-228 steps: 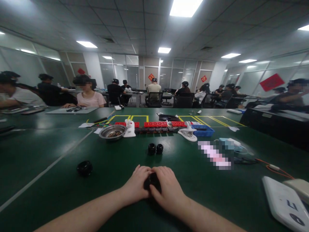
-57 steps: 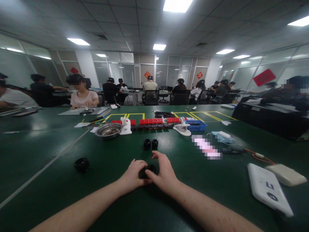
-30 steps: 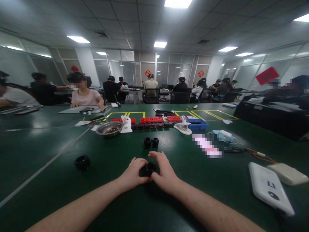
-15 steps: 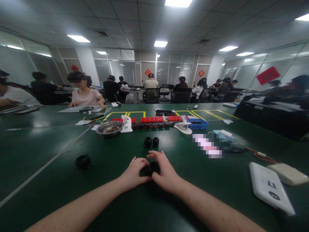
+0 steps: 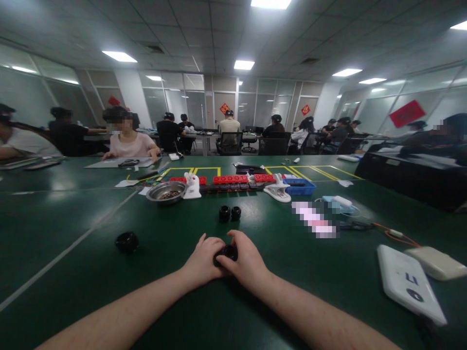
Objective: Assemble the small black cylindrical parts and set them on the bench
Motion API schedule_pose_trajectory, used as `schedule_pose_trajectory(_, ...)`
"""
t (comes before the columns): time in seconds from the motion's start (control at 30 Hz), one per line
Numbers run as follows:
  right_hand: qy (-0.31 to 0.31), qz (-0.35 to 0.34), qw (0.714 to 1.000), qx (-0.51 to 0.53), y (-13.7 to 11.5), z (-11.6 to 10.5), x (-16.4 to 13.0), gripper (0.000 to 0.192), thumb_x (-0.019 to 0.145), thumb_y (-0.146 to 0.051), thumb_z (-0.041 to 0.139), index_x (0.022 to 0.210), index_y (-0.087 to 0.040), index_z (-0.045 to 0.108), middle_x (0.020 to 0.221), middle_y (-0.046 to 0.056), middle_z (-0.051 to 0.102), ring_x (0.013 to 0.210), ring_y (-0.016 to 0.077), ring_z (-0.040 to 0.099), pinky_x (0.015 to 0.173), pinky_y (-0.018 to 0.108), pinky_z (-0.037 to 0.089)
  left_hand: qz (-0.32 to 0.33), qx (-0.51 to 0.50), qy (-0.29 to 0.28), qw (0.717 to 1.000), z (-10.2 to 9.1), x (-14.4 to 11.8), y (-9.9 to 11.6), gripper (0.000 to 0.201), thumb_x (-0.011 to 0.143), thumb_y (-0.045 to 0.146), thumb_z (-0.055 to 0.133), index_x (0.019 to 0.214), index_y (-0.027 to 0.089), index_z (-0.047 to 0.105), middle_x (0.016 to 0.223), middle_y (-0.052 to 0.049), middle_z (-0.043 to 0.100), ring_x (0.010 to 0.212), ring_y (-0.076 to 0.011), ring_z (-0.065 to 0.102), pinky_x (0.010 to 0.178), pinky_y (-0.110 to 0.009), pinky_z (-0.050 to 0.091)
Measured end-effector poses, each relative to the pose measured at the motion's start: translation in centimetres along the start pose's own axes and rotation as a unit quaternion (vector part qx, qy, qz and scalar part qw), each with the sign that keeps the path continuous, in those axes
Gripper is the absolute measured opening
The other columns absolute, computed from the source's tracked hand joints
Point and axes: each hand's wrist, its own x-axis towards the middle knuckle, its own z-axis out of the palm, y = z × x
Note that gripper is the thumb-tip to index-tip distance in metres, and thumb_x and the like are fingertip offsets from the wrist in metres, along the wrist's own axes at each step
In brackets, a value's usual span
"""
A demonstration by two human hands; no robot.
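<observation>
Left hand (image 5: 202,260) and right hand (image 5: 245,260) close together around a small black part (image 5: 226,252), pinching it from both sides. Wrists rest on the desk (image 5: 91,272) near its front edge, steadying the grip. Two like parts (image 5: 229,213) stand farther back.

Green tables (image 5: 73,228), glass partition walls (image 5: 197,104), tiled ceiling (image 5: 204,29) with bright light panels (image 5: 244,64).
</observation>
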Motion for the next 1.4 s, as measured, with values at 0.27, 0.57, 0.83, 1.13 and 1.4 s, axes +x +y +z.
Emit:
schedule_pose_trajectory(0.27, 0.005, -0.023, 0.998, -0.053, -0.7, -0.7, -0.1, 0.064, 0.06, -0.041, 0.068, 0.113, -0.016, 0.043, 0.103, 0.009, 0.053, 0.096, 0.0245, 0.05, 0.084, 0.038, 0.039, 0.022, -0.021, -0.022, 0.999, -0.3, -0.1, 0.0, 0.041, 0.062, 0.034, 0.063, 0.1, 0.023, 0.052, 0.106, -0.004, 0.055, 0.105, -0.0259, 0.046, 0.1, -0.055, 0.013)
schedule_pose_trajectory(0.57, -0.039, -0.068, 0.996, -0.043, -0.6, -1.5, -0.1, 0.045, 0.067, -0.019, 0.057, 0.111, -0.016, 0.045, 0.095, 0.006, 0.058, 0.093, 0.0215, 0.05, 0.086, 0.038, 0.035, 0.006, -0.019, 0.021, 1.0, 0.3, 0.0, -0.8, 0.031, 0.065, 0.038, 0.064, 0.09, 0.022, 0.056, 0.1, -0.003, 0.055, 0.1, -0.0245, 0.049, 0.099, -0.049, 0.02)
schedule_pose_trajectory(0.83, -0.03, -0.044, 0.998, -0.019, -0.3, -1.5, -0.1, 0.05, 0.066, -0.027, 0.061, 0.112, -0.016, 0.044, 0.097, 0.007, 0.056, 0.093, 0.0226, 0.05, 0.086, 0.04, 0.037, 0.033, -0.027, 0.02, 0.999, 0.6, 0.2, -1.6, 0.034, 0.062, 0.034, 0.067, 0.092, 0.021, 0.059, 0.102, -0.005, 0.055, 0.097, -0.0241, 0.048, 0.09, -0.04, 0.035)
schedule_pose_trajectory(1.13, -0.046, -0.088, 0.995, 0.002, -0.2, -1.6, -0.1, 0.053, 0.067, -0.019, 0.055, 0.118, -0.018, 0.04, 0.118, 0.009, 0.048, 0.111, 0.0228, 0.04, 0.097, 0.043, 0.025, 0.032, -0.023, 0.0, 0.999, 0.1, 0.2, -1.3, 0.036, 0.064, 0.037, 0.066, 0.095, 0.019, 0.06, 0.104, -0.006, 0.055, 0.1, -0.0251, 0.047, 0.092, -0.041, 0.033)
schedule_pose_trajectory(1.4, -0.029, -0.057, 0.997, -0.031, 0.0, -1.3, 0.0, 0.044, 0.066, -0.029, 0.063, 0.106, -0.018, 0.048, 0.099, 0.007, 0.054, 0.094, 0.0225, 0.049, 0.083, 0.038, 0.039, 0.031, -0.045, -0.033, 0.998, 0.0, 0.1, -1.4, 0.049, 0.065, 0.04, 0.065, 0.109, 0.026, 0.05, 0.115, -0.004, 0.051, 0.11, -0.0261, 0.042, 0.099, -0.052, 0.016)
